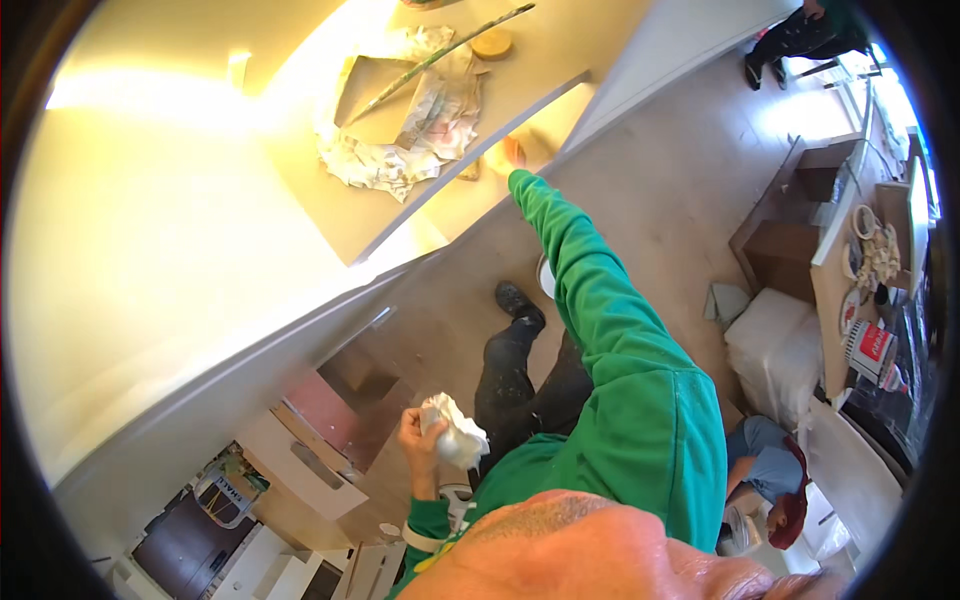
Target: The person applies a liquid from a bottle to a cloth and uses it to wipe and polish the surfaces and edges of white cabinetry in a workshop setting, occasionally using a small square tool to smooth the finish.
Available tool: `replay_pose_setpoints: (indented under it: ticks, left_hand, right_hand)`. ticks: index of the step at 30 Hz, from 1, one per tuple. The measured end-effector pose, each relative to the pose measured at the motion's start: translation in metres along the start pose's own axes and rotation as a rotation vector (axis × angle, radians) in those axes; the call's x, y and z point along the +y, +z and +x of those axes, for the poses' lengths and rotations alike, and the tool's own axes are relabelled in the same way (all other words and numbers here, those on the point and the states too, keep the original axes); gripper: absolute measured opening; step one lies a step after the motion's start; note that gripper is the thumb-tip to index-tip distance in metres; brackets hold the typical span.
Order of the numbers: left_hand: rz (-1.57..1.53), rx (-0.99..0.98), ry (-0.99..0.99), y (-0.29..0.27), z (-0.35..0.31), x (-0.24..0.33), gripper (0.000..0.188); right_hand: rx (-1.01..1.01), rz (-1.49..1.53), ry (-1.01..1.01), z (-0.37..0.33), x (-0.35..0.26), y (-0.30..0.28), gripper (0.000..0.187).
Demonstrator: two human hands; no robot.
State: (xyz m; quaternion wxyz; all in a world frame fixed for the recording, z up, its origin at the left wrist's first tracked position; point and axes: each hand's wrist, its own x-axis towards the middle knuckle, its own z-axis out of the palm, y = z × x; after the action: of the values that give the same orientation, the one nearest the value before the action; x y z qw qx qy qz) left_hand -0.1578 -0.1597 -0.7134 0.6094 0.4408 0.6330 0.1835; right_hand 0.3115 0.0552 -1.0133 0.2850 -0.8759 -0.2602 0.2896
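Note:
My right arm, in a green sleeve, reaches far up to a pale recessed ledge (560, 125). My right hand (513, 151) rests at the ledge's edge next to a small yellow-orange patch. Only a bit of the hand shows, so its grip is unclear. My left hand (418, 432) is held close to my chest, closed around a crumpled white rag (457, 435). On the flat top surface above the ledge lie crumpled newspaper (420, 130), a flat brown sheet (372, 95), a long thin stick (450, 55) and a round yellow object (491, 43).
My dark trousers and shoe (518, 300) stand well above the wooden floor. Below left are white drawers (305, 465) and boxes. A person in blue with a red cap (772, 485) crouches lower right. Another person (800, 35) is at the top right. A cluttered table (840, 290) stands on the right.

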Motion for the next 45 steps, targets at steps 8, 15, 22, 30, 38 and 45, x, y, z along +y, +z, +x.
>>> replay_pose_setpoints:
  ticks: [8,15,22,30,38,45]
  left_hand:
    - [-0.162,0.098,-0.207,-0.009,-0.009,-0.043,0.029]
    - [-0.002,0.008,-0.027,-0.02,0.011,-0.02,0.035]
    - [-0.04,-0.067,0.061,-0.011,-0.009,0.014,0.032]
    - [-0.005,-0.437,0.175,0.066,-0.058,0.078,0.028]
    - [0.071,-0.482,0.497,0.149,-0.128,0.069,0.048]
    - [0.164,-0.46,0.561,0.149,-0.153,0.074,0.047]
  right_hand:
    - [0.061,-0.169,-0.013,0.046,0.005,0.041,0.049]
    - [0.304,0.341,0.132,0.003,0.013,0.002,0.022]
    - [0.139,1.192,0.256,-0.137,0.004,-0.086,0.017]
    - [0.07,0.577,-0.486,-0.435,-0.018,-0.219,0.003]
    - [0.281,0.243,-0.769,-0.56,0.013,-0.305,0.011]
    - [0.204,0.358,-0.815,-0.597,0.02,-0.302,0.014]
